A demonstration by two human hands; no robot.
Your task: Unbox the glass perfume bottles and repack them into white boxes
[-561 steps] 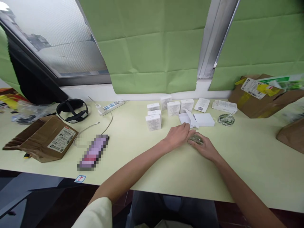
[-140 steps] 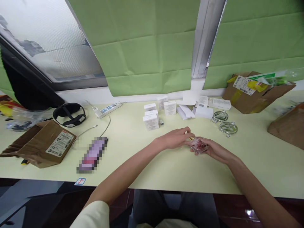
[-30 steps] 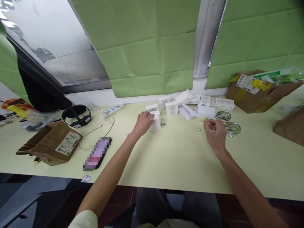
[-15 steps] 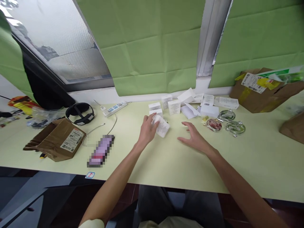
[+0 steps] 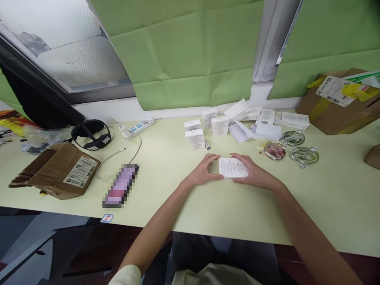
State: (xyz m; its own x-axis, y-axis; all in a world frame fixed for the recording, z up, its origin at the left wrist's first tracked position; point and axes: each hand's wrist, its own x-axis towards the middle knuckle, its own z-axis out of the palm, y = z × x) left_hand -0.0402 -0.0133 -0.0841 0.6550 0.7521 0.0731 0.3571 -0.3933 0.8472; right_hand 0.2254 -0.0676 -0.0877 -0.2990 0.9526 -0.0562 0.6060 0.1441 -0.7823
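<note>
A small white box (image 5: 233, 168) with fine printed text lies between my two hands, its printed face up, low over the table. My left hand (image 5: 204, 171) grips its left end between thumb and fingers. At the other end, my right hand (image 5: 252, 172) wraps round the right side, fingers along the far edge and thumb along the near one. Beyond them stand more white printed boxes, the closest one (image 5: 195, 139) upright, with a small grey cylinder (image 5: 208, 145) at its foot.
Opened white cartons (image 5: 240, 130) are heaped by the window sill. Several round clear-cased items (image 5: 274, 151) lie to the right, before a large cardboard box (image 5: 335, 105). On the left are a torn cardboard box (image 5: 59, 170), a headset (image 5: 92, 136), a power strip (image 5: 141, 127) and a phone (image 5: 121, 186).
My left hand has carried the white box rightward and turned it flat. My right hand, apart from it before, has closed on its right end. The view has shifted slightly.
</note>
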